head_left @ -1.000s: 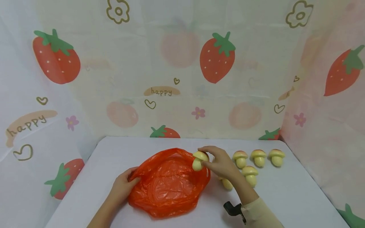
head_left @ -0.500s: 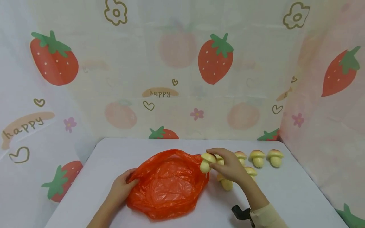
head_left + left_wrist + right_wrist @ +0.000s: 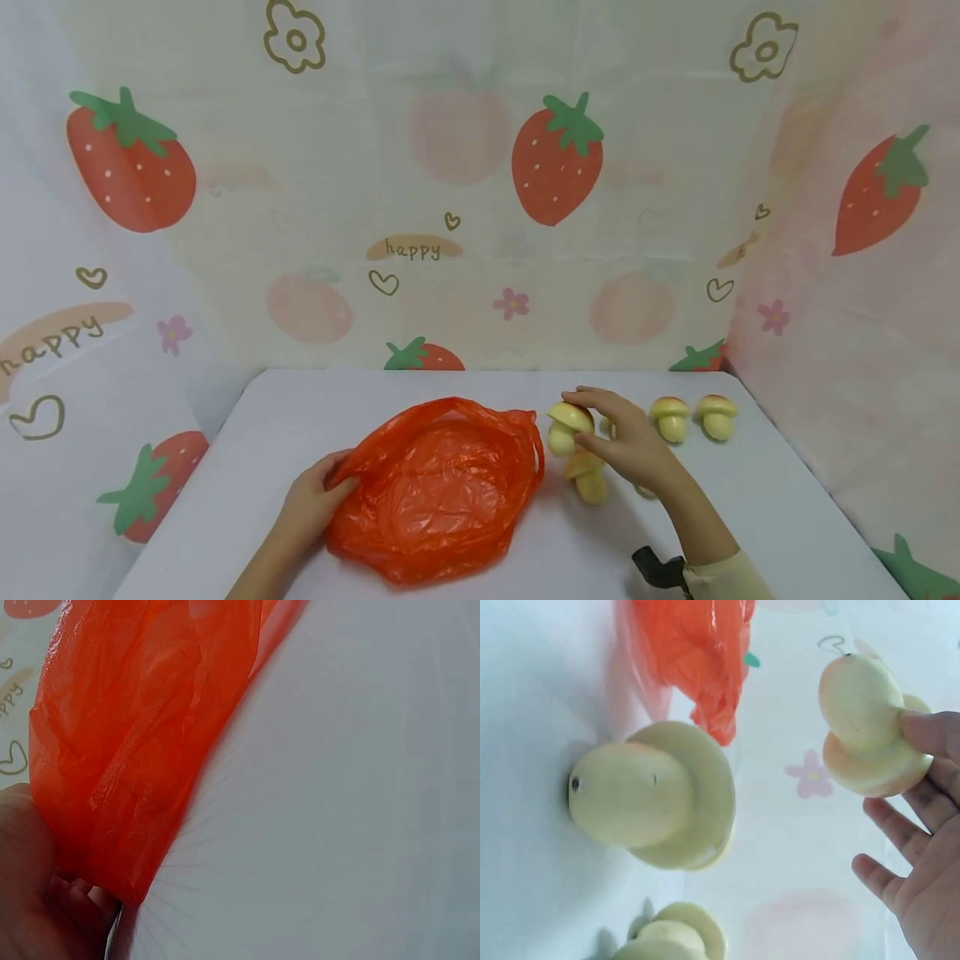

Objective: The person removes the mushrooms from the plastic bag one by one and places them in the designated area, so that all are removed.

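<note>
A red plastic bag (image 3: pixel 442 500) lies on the white table with its mouth spread toward me. My left hand (image 3: pixel 306 504) pinches the bag's left rim between thumb and fingers; the left wrist view shows the thin red film (image 3: pixel 142 750) stretched up from that hand (image 3: pixel 37 885). Just right of the bag, my right hand (image 3: pixel 630 437) holds a pale yellow toy mushroom (image 3: pixel 564 427) with a reddish-brown tint on its cap. Thumb and fingertips grip it, as the right wrist view shows, with the stem end (image 3: pixel 859 694) turned outward. Another mushroom (image 3: pixel 590 485) lies just below it.
Two more mushrooms, one nearer (image 3: pixel 670 418) and one farther right (image 3: pixel 716 417), lie at the back right. Others are partly hidden behind my right hand and forearm. A black wrist mount (image 3: pixel 658 568) sits by the right sleeve. Strawberry-printed curtains (image 3: pixel 450 167) surround the table's back and sides.
My right hand has moved right with the mushroom, from over the bag's right rim to beside it, now covering some of the mushrooms behind. My left hand keeps its hold on the bag.
</note>
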Demonstrator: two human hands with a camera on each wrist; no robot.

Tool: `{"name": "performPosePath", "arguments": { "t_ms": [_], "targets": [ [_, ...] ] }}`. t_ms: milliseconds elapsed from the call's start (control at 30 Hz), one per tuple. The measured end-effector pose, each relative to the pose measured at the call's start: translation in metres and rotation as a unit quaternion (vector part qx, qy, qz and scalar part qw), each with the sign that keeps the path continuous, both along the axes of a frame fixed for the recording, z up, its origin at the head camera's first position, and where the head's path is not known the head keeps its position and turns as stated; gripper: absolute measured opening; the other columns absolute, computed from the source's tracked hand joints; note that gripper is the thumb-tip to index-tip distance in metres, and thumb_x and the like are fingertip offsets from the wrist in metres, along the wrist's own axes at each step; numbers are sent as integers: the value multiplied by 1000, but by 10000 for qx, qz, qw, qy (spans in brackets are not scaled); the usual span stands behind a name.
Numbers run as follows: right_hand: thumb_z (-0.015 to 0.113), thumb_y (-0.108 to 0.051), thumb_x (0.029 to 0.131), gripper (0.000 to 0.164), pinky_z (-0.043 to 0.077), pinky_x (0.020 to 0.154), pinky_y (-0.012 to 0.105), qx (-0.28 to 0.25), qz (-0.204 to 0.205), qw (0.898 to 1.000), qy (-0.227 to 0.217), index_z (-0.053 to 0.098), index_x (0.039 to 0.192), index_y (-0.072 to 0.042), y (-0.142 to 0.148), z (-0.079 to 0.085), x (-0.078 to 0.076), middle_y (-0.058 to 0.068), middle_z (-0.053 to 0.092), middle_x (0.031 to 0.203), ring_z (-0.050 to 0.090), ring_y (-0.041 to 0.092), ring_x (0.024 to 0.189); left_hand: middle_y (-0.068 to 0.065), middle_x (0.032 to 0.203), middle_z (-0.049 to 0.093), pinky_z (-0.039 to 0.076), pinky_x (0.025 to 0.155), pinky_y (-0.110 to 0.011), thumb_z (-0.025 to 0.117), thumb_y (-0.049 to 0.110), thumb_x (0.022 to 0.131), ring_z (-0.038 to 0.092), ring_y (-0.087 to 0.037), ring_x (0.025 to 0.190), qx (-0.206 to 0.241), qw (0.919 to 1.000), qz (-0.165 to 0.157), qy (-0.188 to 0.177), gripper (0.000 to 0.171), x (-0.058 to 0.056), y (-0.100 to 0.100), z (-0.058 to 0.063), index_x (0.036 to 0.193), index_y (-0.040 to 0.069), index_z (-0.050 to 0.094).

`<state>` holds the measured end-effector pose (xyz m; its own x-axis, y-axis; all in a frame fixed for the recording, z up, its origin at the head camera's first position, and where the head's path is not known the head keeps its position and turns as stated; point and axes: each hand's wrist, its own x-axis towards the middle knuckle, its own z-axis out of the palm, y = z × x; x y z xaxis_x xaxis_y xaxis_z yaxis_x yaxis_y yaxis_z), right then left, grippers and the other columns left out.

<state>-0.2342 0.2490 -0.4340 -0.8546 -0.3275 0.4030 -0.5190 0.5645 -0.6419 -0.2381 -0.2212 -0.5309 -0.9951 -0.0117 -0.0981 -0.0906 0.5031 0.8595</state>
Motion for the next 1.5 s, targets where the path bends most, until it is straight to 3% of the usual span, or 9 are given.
{"name": "performPosePath", "arguments": {
  "t_ms": [133, 367, 600, 767, 867, 1100, 1167, 1333, 1500],
  "targets": [
    [78, -14, 91, 52, 39, 115, 59, -46, 146, 9998, 112, 63, 139, -26, 10, 0, 1, -3, 62, 143, 46, 29, 144, -13, 146, 59, 48, 109, -54, 64, 23, 99, 54, -34, 135, -47, 10000, 7, 20, 49, 0, 1, 0, 146, 13, 54],
    [78, -14, 91, 52, 40, 114, 54, 44, -10, 9997, 224, 63, 138, -27, 32, -3, 3, -4, 63, 142, 46, 29, 144, -12, 146, 59, 50, 108, -52, 64, 24, 100, 56, -32, 132, -50, 10000, 13, 3, 48, 0, 1, -2, 146, 14, 54],
    [78, -17, 91, 51, 37, 115, 29, 228, -91, 9992, 315, 62, 139, -27, 52, -5, 5, -4, 63, 142, 45, 31, 144, -12, 146, 59, 49, 109, -52, 63, 24, 100, 56, -32, 133, -12, 10000, -10, 61, 49, -2, 0, -4, 147, 13, 54],
    [77, -18, 92, 51, 41, 114, 46, 330, -299, 9987, 262, 62, 140, -23, 66, -4, 8, -4, 62, 143, 45, 29, 144, -12, 146, 59, 49, 109, -53, 65, 25, 100, 56, -32, 133, -47, 10000, -6, -2, 50, -4, -1, -6, 147, 14, 54],
    [76, -18, 93, 50, 41, 112, 49, 311, -430, 9984, 188, 62, 141, -22, 74, -6, 9, -6, 62, 142, 45, 28, 144, -13, 147, 58, 48, 109, -53, 65, 26, 99, 55, -33, 134, -47, 10000, -11, -28, 51, -4, -1, -5, 147, 13, 53],
    [74, -16, 95, 49, 31, 111, 15, 209, -319, 9993, 51, 61, 142, -19, 92, -17, 9, -2, 61, 143, 44, 31, 143, -13, 147, 58, 49, 109, -52, 64, 25, 100, 55, -33, 134, -114, 9999, -79, -76, 50, -3, 0, -5, 148, 13, 53],
    [74, -16, 94, 49, 33, 114, 22, 239, -358, 9991, -1, 61, 142, -19, 97, -19, 9, -1, 60, 144, 44, 31, 142, -13, 147, 58, 48, 109, -53, 64, 24, 100, 55, -33, 134, -128, 9998, -133, -52, 51, -3, 0, -5, 148, 13, 52],
    [75, -16, 94, 49, 36, 113, 61, 348, -538, 9979, -80, 62, 141, -18, 110, -22, 8, 3, 59, 145, 45, 30, 143, -13, 148, 57, 46, 111, -55, 63, 25, 100, 53, -34, 136, -172, 9997, -178, -21, 51, -2, -1, -4, 148, 13, 52],
    [75, -16, 94, 49, 36, 112, 68, 269, -703, 9971, -137, 62, 141, -21, 125, -20, 8, 4, 61, 145, 42, 14, 146, -14, 149, 55, 46, 112, -55, 63, 26, 101, 52, -34, 137, -180, 9997, -184, -6, 52, -2, -2, -3, 149, 13, 50]
  ]
}}
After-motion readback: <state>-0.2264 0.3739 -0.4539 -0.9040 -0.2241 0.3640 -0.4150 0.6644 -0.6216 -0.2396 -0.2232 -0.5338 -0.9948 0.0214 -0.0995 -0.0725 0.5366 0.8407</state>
